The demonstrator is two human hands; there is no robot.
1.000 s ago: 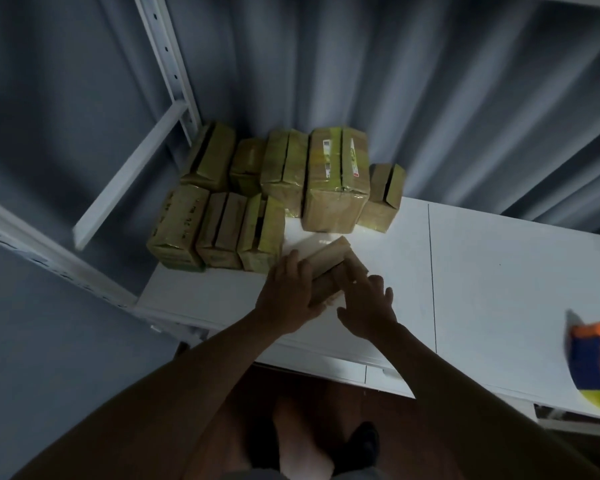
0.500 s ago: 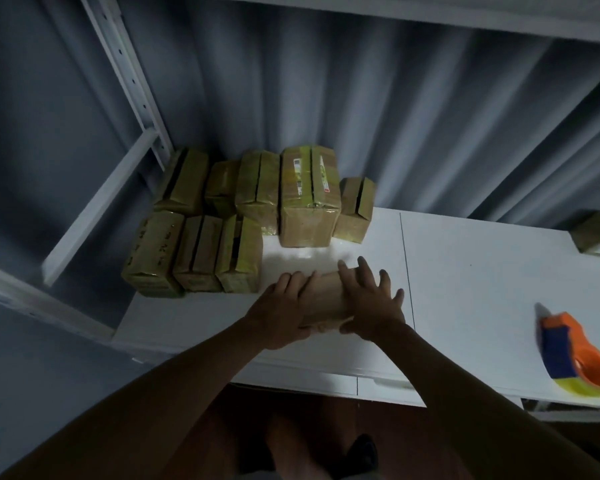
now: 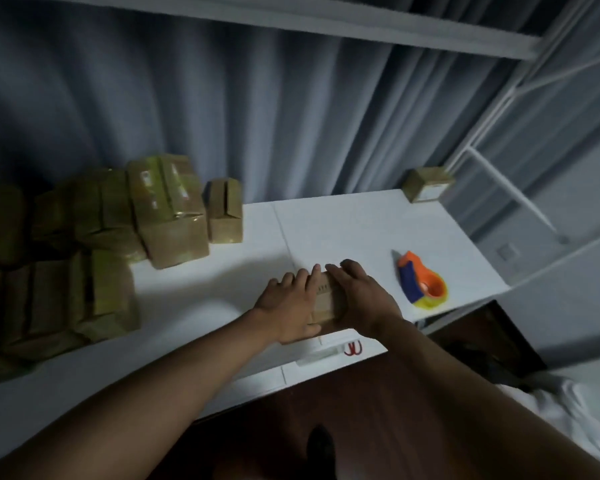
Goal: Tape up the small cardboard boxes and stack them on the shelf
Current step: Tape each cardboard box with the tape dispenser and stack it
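Left hand [image 3: 289,304] and right hand [image 3: 362,297] clasp a small box [image 3: 326,304] between them at the shelf's [image 3: 361,220] front edge, fingers curled over its top, tape dispenser [image 3: 421,285] just right, taped boxes [image 3: 118,233] stacked at left.

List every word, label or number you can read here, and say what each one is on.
No text can be read.
Held box: dark print by the fingers, too small to read.
Big taped box: two white labels, blurred.
Far box: pale label on its side, blurred.
Tape dispenser: no marking visible.
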